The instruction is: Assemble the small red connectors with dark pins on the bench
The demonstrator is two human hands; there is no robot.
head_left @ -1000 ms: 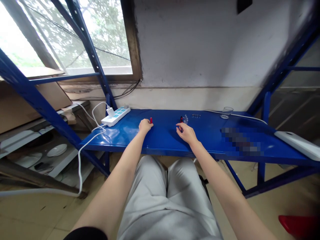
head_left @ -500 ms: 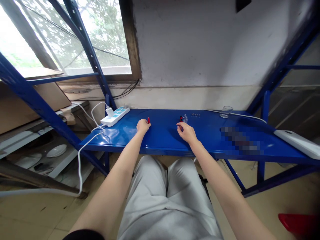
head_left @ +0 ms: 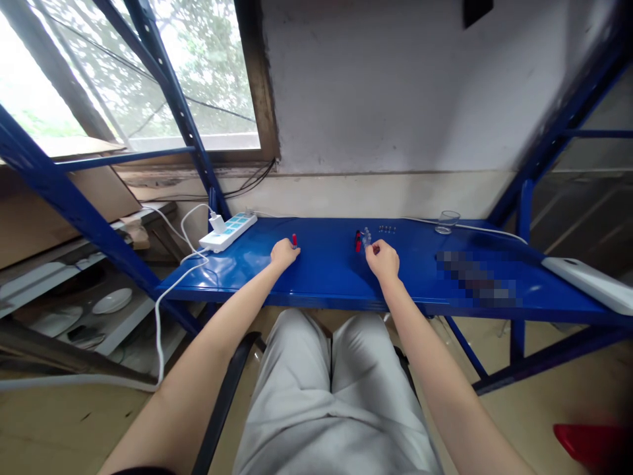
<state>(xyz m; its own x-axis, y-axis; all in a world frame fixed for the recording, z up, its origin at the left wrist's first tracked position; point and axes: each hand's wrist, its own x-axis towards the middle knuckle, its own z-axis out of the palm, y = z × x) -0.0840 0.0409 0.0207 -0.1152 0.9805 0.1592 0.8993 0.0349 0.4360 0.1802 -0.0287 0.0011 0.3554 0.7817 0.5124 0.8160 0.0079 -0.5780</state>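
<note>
My left hand (head_left: 283,253) rests on the blue metal shelf (head_left: 326,277) with its fingers closed round a small red-tipped tool (head_left: 294,240) that stands upright. Farther right, my right hand (head_left: 382,258) is curled, pinching a small red piece (head_left: 375,248) I cannot make out clearly. Just left of that hand lie a small red and black object (head_left: 358,240) and a cluster of clear beads (head_left: 366,236). A row of tiny dark pieces (head_left: 387,229) sits a little farther back.
A white power strip (head_left: 228,231) with a plugged charger and white cable lies at the shelf's back left. A clear glass (head_left: 448,222) stands at the back right, a white flat device (head_left: 588,285) at the far right. Blue rack posts flank the shelf.
My right hand has moved right and slightly back, closing into a pinch beside the beads. My left hand stayed by the red-tipped tool. The view pulled back a little.
</note>
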